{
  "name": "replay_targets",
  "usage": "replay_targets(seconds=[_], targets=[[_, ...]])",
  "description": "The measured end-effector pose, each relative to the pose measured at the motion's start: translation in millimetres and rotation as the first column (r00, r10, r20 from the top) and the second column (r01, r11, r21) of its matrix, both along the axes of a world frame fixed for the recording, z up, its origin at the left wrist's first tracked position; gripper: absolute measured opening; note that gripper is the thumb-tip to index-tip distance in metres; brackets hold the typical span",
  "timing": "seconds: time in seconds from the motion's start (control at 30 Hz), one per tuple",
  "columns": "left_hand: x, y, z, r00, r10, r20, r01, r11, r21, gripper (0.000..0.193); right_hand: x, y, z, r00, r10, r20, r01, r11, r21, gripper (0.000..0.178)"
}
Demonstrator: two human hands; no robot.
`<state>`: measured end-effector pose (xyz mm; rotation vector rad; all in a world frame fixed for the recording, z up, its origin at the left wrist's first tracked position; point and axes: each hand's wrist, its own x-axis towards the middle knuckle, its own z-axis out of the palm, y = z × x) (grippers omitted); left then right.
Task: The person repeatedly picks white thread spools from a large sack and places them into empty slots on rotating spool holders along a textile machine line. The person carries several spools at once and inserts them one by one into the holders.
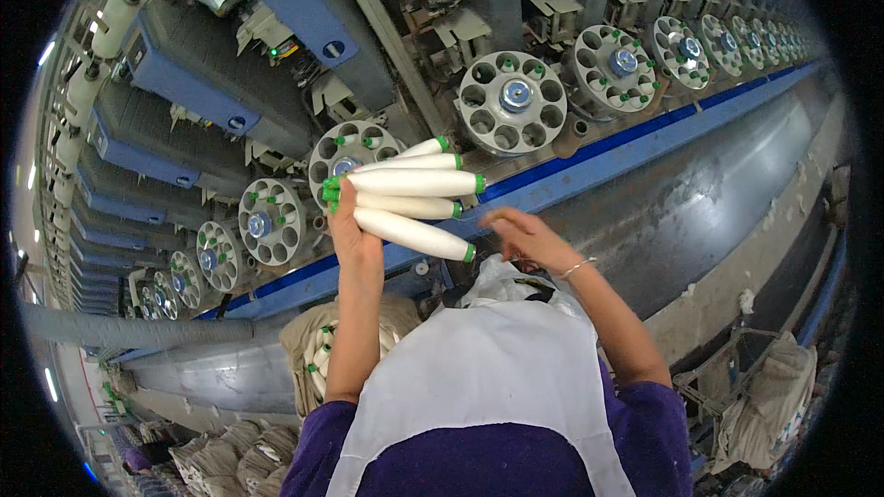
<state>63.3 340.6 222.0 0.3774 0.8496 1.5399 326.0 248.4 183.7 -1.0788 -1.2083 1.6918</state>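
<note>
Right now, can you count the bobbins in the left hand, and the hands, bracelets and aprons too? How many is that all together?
Pale bobbins in the left hand: 5 that show
Hands, with the right hand counted too: 2
Bracelet: 1
White apron: 1
Total: 9

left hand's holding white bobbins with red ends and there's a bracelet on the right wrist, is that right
The head view shows green ends, not red. The rest stands: the left hand holds white bobbins, and a bracelet is on the right wrist.
</note>
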Motion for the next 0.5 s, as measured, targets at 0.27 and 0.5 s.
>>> replay_targets(seconds=[0.27,0.5], targets=[[69,64,21,0.994,-0.025,-0.103,0.028,0.999,0.032,0.041,40,68,-17,0.923,0.367,0.119,-0.362,0.93,-0.062,0.034],[113,106,10,0.986,-0.151,-0.067,0.152,0.988,0.002,0.044,91,101,-32,0.671,-0.334,-0.662,0.315,0.936,-0.154,0.029]])
